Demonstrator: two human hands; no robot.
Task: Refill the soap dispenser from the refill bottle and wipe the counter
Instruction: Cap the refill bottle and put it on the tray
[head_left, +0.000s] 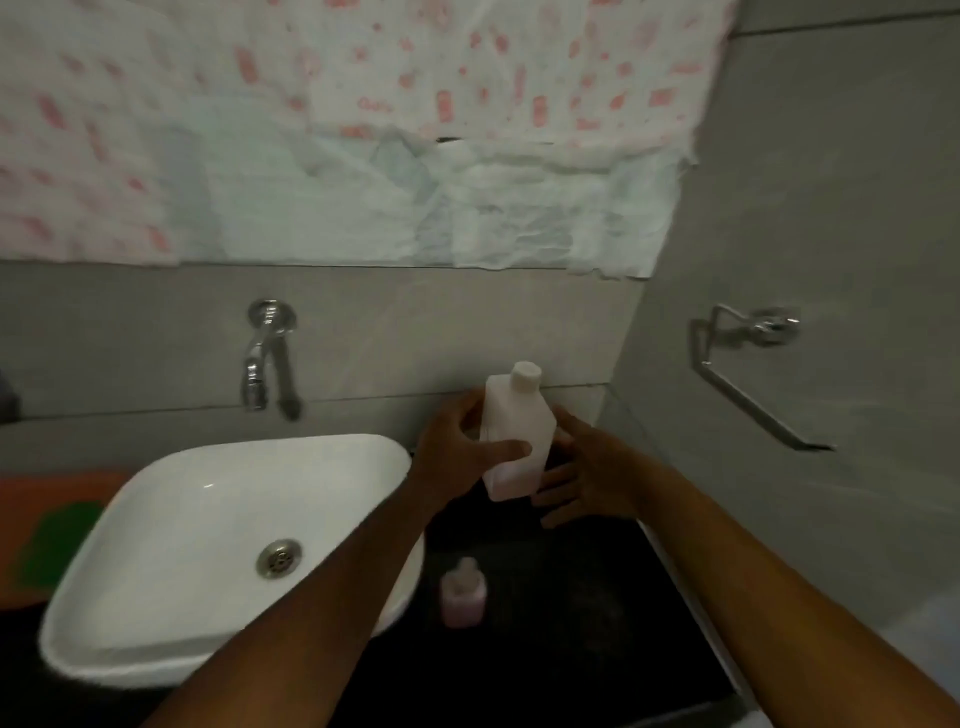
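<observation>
The white refill bottle (519, 421), capped and upright, is lifted above the dark counter (597, 597) near the back wall. My left hand (457, 457) is wrapped around its left side, thumb across the front. My right hand (587, 478) touches the bottle's lower right side with fingers spread; how firmly it grips is unclear. A small pink soap dispenser (464, 592) without a visible pump stands on the counter below, beside the sink's right edge.
A white basin (156, 530) fills the left, with a chrome tap (262, 358) on the wall above it. An orange and green cloth (57, 525) lies at far left. A chrome towel ring (748, 364) hangs on the right wall.
</observation>
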